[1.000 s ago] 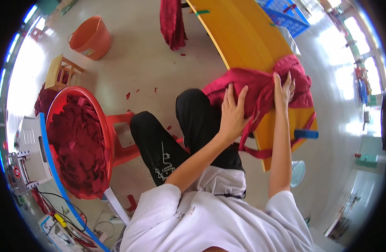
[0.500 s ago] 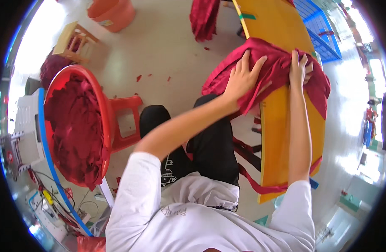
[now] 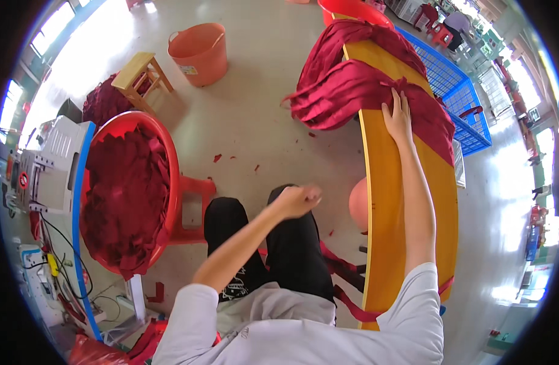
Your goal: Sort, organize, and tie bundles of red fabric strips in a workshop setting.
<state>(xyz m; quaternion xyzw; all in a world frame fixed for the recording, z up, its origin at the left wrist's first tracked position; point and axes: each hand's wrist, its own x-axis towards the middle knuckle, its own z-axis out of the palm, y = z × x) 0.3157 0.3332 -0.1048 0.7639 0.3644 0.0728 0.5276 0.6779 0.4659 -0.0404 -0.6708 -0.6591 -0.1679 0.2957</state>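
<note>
Over at the left a pale machine [image 3: 54, 161] stands by a blue-edged table [image 3: 80, 243], and next to it a red basin [image 3: 173, 188] is heaped with dark red scraps [image 3: 124, 191]. Past that I see a small wooden stool [image 3: 133, 76], a red plastic stool [image 3: 192, 210] beside the basin, and an orange bucket [image 3: 200, 58] on the floor. The person's two hands are well apart. The left hand [image 3: 301, 201] is in the air over the black-trousered knees, blurred, its fingers seemingly curled; I can't tell whether anything is in it. To the right, dark red cloth [image 3: 334, 94] lies bunched across a long yellow board [image 3: 389, 237], its folds hanging over the near left edge. The right hand [image 3: 399, 115] lies outstretched along the board, fingertips against the cloth's nearer edge. Beyond the board's far side sits a blue crate [image 3: 468, 106].
</note>
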